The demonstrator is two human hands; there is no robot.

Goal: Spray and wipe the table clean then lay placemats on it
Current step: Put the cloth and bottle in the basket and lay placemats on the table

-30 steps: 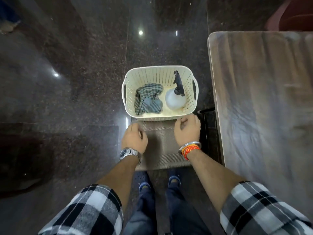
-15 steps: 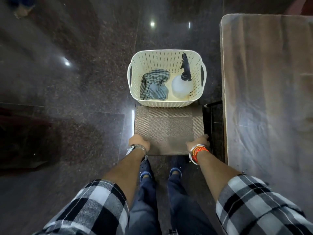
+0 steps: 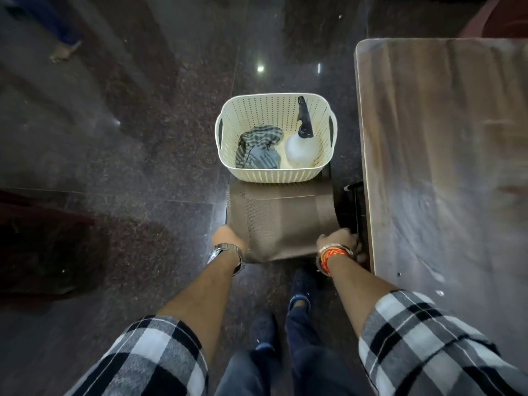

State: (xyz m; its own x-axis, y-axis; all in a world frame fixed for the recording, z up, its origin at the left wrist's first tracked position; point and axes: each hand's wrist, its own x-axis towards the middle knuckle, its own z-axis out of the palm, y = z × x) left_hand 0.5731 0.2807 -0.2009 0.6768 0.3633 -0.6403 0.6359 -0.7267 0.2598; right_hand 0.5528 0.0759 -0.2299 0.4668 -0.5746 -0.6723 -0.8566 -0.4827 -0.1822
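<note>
Shifted back from basket (image 3: 275,175) to woven placemat (image 3: 281,224): gripping its near corners now with left hand (image 3: 228,238) and right hand (image 3: 337,242), fingers curled tight, lifting; far end at basket's foot, beside table (image 3: 434,144). Looks like laying stage.

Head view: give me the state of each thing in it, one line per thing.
Basket: upright, holding two things.
Cloth: crumpled, in the basket's left half.
Spray bottle: in the basket's right half, nozzle up.
Placemat: near edge held, far end at the basket.
Left hand: grips the near left corner.
Right hand: grips the near right corner.
Table: no placemat on the part in view.
</note>
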